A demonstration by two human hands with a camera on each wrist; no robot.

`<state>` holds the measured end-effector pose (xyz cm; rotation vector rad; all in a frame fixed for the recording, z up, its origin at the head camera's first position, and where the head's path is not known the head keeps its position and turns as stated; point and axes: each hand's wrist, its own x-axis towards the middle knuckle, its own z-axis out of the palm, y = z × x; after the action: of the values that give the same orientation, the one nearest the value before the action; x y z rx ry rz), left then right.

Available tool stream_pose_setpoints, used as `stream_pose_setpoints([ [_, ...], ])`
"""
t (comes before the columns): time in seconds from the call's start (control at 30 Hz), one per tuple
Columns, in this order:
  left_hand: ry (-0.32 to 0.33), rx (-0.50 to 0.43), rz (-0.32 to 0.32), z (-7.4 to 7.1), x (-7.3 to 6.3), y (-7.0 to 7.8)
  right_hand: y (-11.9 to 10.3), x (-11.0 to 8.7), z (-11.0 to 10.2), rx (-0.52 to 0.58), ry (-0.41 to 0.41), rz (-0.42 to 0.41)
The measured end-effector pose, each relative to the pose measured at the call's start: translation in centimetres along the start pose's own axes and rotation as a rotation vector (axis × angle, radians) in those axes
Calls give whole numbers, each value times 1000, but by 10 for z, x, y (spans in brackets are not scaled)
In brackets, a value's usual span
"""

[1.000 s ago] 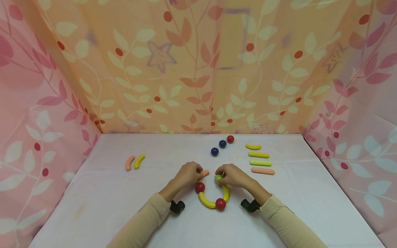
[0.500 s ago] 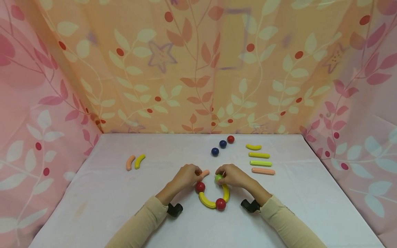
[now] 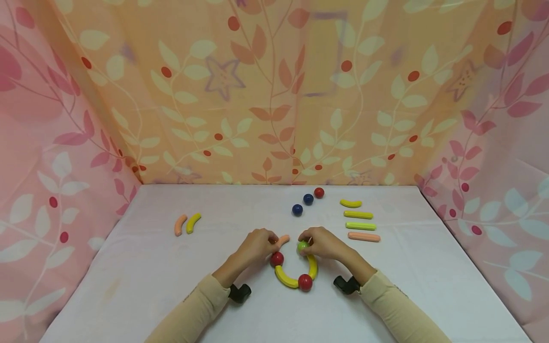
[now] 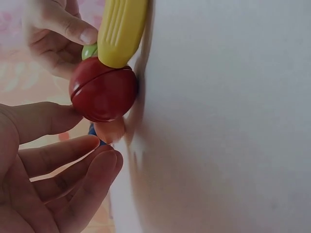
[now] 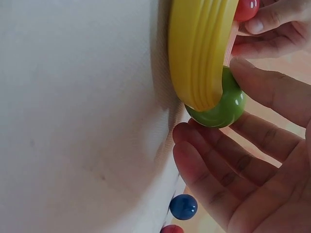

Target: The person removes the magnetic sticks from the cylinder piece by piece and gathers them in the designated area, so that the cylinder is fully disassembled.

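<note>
A curved chain of toy sticks and balls lies in the middle of the table. It has a red ball (image 3: 277,259), a yellow curved stick (image 3: 286,277), a second red ball (image 3: 305,282), another yellow curved stick (image 3: 312,267) and a green ball (image 3: 302,247). My left hand (image 3: 259,245) pinches an orange curved stick (image 3: 283,240) at the first red ball, its thumb touching that ball in the left wrist view. My right hand (image 3: 322,243) holds the green ball between thumb and fingers. In the right wrist view the green ball (image 5: 223,104) meets the yellow stick's end.
Two blue balls (image 3: 308,199) and a red ball (image 3: 319,193) lie farther back. At right are a short yellow curved stick (image 3: 350,204) and straight yellow (image 3: 358,215), green (image 3: 360,226) and orange (image 3: 364,237) sticks. Orange (image 3: 180,225) and yellow (image 3: 193,223) curved sticks lie left.
My left hand has dipped slightly and its forearm has shifted a little left, showing more of the orange curved stick. My right hand stays on the green ball.
</note>
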<state>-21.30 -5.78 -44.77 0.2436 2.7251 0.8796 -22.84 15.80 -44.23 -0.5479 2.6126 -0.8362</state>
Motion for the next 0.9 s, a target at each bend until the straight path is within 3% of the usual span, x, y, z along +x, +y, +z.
stream_pose_setpoints([
  [0.57, 10, 48, 32, -2, -25, 9, -1, -2, 0, -8, 13, -6],
  [0.9, 77, 91, 28, 4, -25, 10, -1, -3, 0, -21, 32, 35],
])
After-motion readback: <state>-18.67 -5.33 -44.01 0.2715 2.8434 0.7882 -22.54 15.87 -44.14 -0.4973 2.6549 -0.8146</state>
